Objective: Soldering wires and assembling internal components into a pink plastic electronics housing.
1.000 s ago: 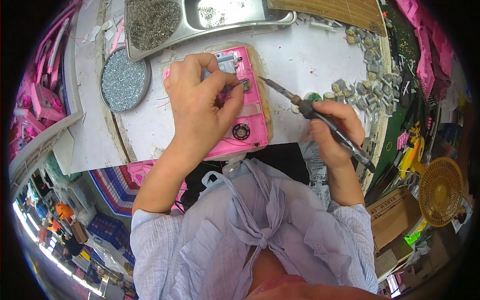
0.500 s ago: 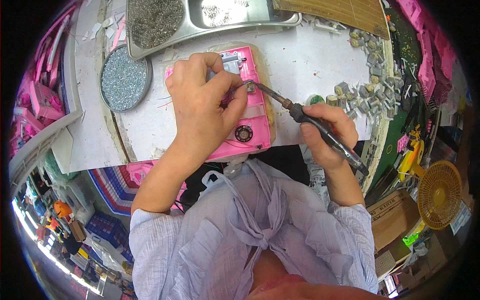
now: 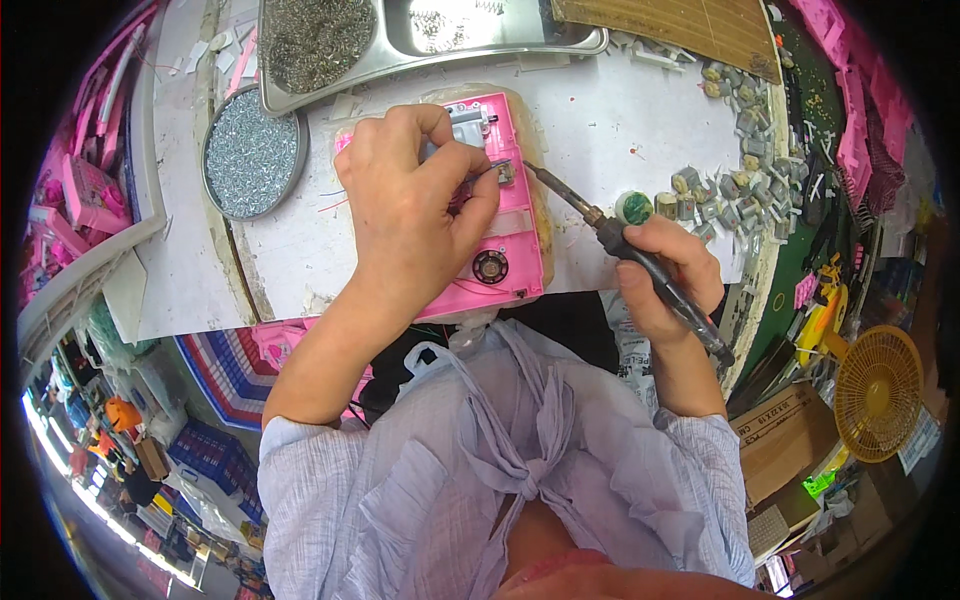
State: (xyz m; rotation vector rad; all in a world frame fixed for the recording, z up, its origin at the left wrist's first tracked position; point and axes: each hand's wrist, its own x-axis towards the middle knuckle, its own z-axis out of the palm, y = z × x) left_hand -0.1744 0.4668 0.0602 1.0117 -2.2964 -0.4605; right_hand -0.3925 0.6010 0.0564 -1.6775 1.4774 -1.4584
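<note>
My right hand (image 3: 672, 275) grips a soldering iron (image 3: 655, 272) by its black handle. The iron's tip points up and left, just right of the pink plastic housing (image 3: 518, 250) and apart from the metal part inside it. Over the housing's left side lies my left hand (image 3: 415, 195), thumb and fingers pinched on a thin wire (image 3: 493, 167) beside a small metal part (image 3: 504, 174). The hand hides much of the housing. A round black speaker (image 3: 490, 266) sits in the housing's near end, with a grey metal piece (image 3: 468, 122) at the far end.
At the left stands a round dish (image 3: 303, 150) of small screws. A metal tray (image 3: 385, 58) with more small metal parts lies at the back. Several small motors (image 3: 740, 185) are heaped at the right, beside a small green round spool (image 3: 633, 208). A yellow fan (image 3: 880, 392) stands far right.
My right hand has drawn the soldering iron back to the right, so its tip has left the small metal part. My left hand stays pinched in nearly the same place.
</note>
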